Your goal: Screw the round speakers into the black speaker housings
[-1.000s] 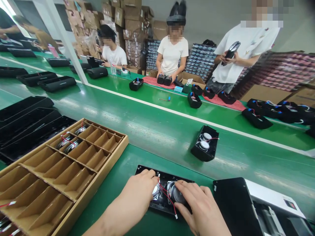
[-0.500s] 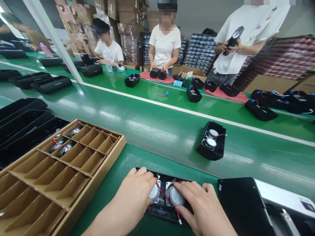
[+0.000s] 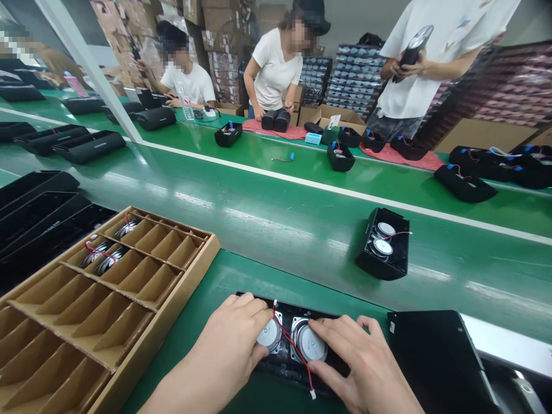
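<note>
Seating seems in hand: left grip [image 3: 235, 332] grasps the nine-o'clock round silver metal speaker [image 3: 271, 336], right grip [image 3: 356, 355] its three-o'clock twin [image 3: 311, 344]; next move needs level pressure.

Two hands, a left hand [image 3: 235, 339] and a right hand [image 3: 356, 351], are at one black casing [image 3: 282, 371] with two speakers [image 3: 312, 344] and two white plugs [image 3: 313, 394]. One cardboard tray [image 3: 166, 310] shows three speakers; one open housing [image 3: 379, 269] holds two. Across the counter [image 3: 259, 247]: three white-shirted people [image 3: 276, 69], two red cloths [image 3: 297, 134], one light-blue box [image 3: 313, 138].
</note>
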`<state>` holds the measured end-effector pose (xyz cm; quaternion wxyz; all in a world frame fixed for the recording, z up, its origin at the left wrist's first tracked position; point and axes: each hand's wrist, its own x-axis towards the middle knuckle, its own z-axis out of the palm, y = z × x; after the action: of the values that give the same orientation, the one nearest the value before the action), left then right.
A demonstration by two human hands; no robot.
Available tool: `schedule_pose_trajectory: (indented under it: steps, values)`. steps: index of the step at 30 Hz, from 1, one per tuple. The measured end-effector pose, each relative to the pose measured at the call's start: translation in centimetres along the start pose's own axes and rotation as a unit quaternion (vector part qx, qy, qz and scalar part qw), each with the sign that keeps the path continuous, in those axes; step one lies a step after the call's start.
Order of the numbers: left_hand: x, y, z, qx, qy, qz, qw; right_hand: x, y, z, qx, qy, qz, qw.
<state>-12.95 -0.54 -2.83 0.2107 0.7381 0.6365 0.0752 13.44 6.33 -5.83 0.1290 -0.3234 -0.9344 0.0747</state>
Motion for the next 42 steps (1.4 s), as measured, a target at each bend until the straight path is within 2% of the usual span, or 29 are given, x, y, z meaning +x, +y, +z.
schedule_pose_trajectory:
  steps: [5, 12, 22, 32, 42]
  values:
    - [-0.2, -0.1, -0.3, -0.005, -0.006, 0.010, 1.000, 0.2, 0.3, -0.3, -0.004, -0.013, -0.008, 1.000]
    - [-0.3, -0.4, -0.2, -0.033, 0.017, 0.024, 0.999, 0.2, 1.0, -0.5, -0.032, 0.016, -0.055, 0.998]
    - [-0.4, -0.2, -0.2, -0.041, 0.021, 0.027, 0.999, -0.2, 1.5, 0.1, -0.038, 0.016, -0.060, 0.997]
    - [-0.3, 0.0, -0.3, -0.032, 0.007, 0.022, 0.999, 0.2, 1.2, -0.6, -0.025, 0.017, -0.059, 0.998]
    - [-0.2, -0.2, 0.5, -0.026, 0.015, 0.019, 0.999, 0.4, 0.9, -0.9, -0.030, 0.029, -0.076, 0.996]
